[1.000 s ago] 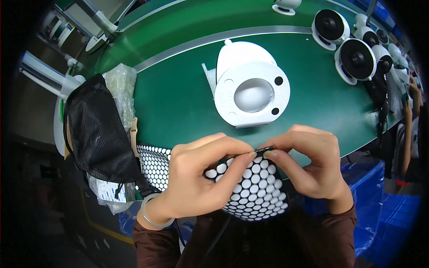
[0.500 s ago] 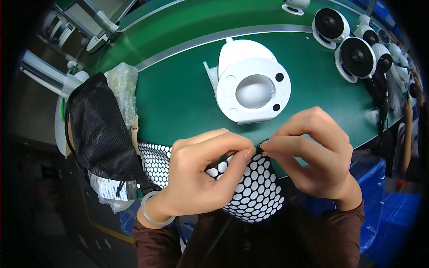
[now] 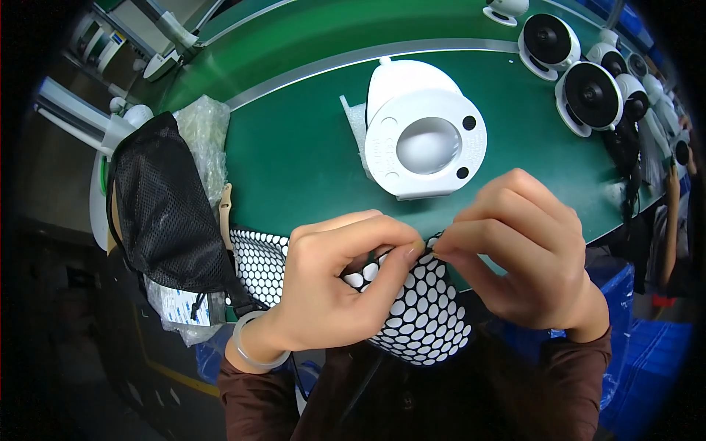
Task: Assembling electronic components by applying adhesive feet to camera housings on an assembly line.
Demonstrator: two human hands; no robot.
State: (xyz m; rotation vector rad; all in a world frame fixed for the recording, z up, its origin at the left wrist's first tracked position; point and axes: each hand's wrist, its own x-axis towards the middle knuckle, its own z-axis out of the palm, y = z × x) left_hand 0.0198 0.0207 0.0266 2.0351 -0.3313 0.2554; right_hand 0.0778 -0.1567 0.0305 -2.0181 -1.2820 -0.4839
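Observation:
A black sheet covered with white round dots hangs bent over the near edge of the table. My left hand pinches its upper edge between thumb and forefinger. Close beside, my right hand has thumb and forefinger pressed together at the same edge of the sheet; whether they grip a single dot is too small to tell. Beyond my hands stands a white rounded device with its ring-shaped base facing up. Two black round pads sit on that base, on its right side.
At the left, a black mesh bag lies beside bubble wrap and a beige strap. Another dotted sheet lies near my left wrist. Several white devices with black round fronts stand at the far right, near another person's arm.
Both hands keep their pinch at the sheet's edge, my right hand's fingers shifted slightly. The whole view has moved a little, so the device appears slightly further right.

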